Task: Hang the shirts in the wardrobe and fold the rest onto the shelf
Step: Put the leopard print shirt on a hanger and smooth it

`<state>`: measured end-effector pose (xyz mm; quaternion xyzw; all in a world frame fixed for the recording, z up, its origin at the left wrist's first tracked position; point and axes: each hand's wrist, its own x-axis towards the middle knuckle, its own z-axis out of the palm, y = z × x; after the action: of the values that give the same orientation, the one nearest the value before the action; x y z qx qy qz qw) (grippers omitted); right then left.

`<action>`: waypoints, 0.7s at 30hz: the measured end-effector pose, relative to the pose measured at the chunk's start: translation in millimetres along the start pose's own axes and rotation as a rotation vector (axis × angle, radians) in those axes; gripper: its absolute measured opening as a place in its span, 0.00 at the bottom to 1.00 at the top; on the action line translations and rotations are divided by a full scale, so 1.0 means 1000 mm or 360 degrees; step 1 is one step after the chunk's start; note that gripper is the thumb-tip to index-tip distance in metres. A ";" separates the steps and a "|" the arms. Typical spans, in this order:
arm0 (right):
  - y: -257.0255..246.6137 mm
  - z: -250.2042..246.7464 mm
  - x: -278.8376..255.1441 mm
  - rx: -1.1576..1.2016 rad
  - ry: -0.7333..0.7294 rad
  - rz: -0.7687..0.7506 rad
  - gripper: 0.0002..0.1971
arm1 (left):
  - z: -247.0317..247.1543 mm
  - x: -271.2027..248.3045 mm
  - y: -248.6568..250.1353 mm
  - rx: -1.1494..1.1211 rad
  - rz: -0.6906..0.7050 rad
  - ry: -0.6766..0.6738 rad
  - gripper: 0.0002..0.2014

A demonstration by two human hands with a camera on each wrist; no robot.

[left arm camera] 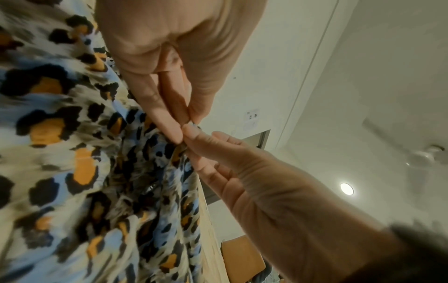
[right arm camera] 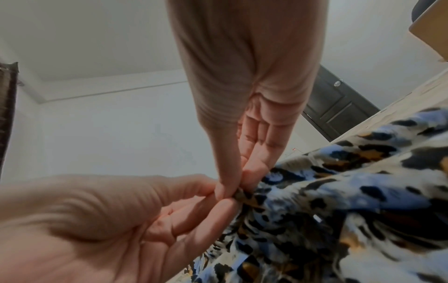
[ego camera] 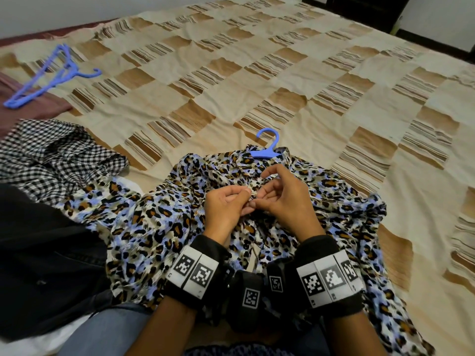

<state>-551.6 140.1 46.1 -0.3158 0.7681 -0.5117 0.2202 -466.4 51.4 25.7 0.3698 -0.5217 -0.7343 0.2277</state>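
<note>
Fingertips point(left arm camera: 175, 132) of your left hand point(ego camera: 226, 204) and right hand point(ego camera: 285, 199) pinch the thin leopard-print fabric shirt point(ego camera: 159, 227) at its placket. It looks limp and slippery; carry it by the blue plastic hanger point(ego camera: 266, 147).

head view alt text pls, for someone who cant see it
Two hands, left hand and right hand, pinch the front of a leopard-print shirt lying on a checked bedspread, a blue hanger at its collar. A gingham shirt and spare blue hangers lie to the left.
</note>
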 end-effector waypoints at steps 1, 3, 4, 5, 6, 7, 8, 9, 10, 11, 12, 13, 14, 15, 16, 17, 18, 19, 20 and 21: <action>0.000 0.000 0.000 0.0011 0.0009 0.0006 0.23 | 0.000 0.000 0.001 -0.0045 -0.0018 0.0001 0.01; 0.001 -0.001 0.000 0.0021 0.0023 0.0017 0.22 | 0.000 -0.001 0.001 -0.0100 -0.0026 0.0000 0.01; 0.001 -0.001 -0.001 0.0023 0.0024 0.0022 0.21 | 0.000 -0.001 0.001 -0.0114 -0.0025 0.0003 0.02; 0.001 -0.001 -0.001 0.0018 0.0020 0.0023 0.20 | 0.000 -0.001 0.001 -0.0122 -0.0024 0.0008 0.02; 0.002 -0.001 -0.001 0.0003 0.0015 0.0018 0.19 | 0.001 -0.001 0.000 -0.0122 -0.0022 0.0016 0.02; 0.002 -0.001 -0.001 -0.0019 0.0011 0.0008 0.18 | 0.001 -0.001 0.000 -0.0119 -0.0018 0.0029 0.02; 0.003 0.000 -0.001 -0.0046 0.0012 -0.0006 0.17 | 0.001 -0.001 -0.001 -0.0110 -0.0015 0.0048 0.01; 0.004 0.000 0.000 -0.0080 0.0014 -0.0024 0.17 | 0.000 0.000 -0.001 -0.0094 -0.0008 0.0071 0.01; 0.005 0.001 0.000 -0.0133 0.0013 -0.0047 0.16 | 0.000 0.000 -0.002 -0.0061 0.0003 0.0092 0.01; 0.005 0.002 0.001 -0.0211 0.0004 -0.0071 0.16 | -0.001 0.001 -0.003 -0.0012 0.0016 0.0108 0.01; 0.006 0.004 0.001 -0.0306 -0.0015 -0.0096 0.16 | -0.001 0.001 -0.004 0.0049 0.0030 0.0115 0.01; 0.007 0.005 0.001 -0.0393 -0.0040 -0.0120 0.16 | -0.001 0.001 -0.005 0.0113 0.0048 0.0117 0.01; 0.007 0.005 0.002 -0.0456 -0.0068 -0.0144 0.16 | -0.001 0.001 -0.006 0.0175 0.0073 0.0110 0.03; 0.008 0.005 0.002 -0.0505 -0.0094 -0.0172 0.16 | -0.001 0.001 -0.006 0.0228 0.0104 0.0093 0.04; 0.008 0.005 0.002 -0.0551 -0.0119 -0.0200 0.16 | -0.002 0.001 -0.007 0.0276 0.0135 0.0068 0.04; 0.009 0.004 0.003 -0.0601 -0.0147 -0.0224 0.15 | -0.002 0.001 -0.008 0.0317 0.0163 0.0039 0.04; 0.009 0.002 0.003 -0.0647 -0.0177 -0.0242 0.14 | -0.002 0.001 -0.008 0.0350 0.0184 0.0009 0.03; 0.009 0.001 0.003 -0.0684 -0.0198 -0.0258 0.14 | -0.001 0.000 -0.008 0.0372 0.0196 -0.0016 0.02; 0.009 0.000 0.004 -0.0709 -0.0205 -0.0277 0.13 | -0.001 0.000 -0.008 0.0382 0.0198 -0.0032 0.01; 0.008 0.000 0.003 -0.0723 -0.0196 -0.0299 0.13 | 0.000 -0.001 -0.008 0.0374 0.0195 -0.0039 0.01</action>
<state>-556.0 139.8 38.7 -0.4577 0.8157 -0.3241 0.1417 -465.4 54.5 18.4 0.3525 -0.6285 -0.6572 0.2208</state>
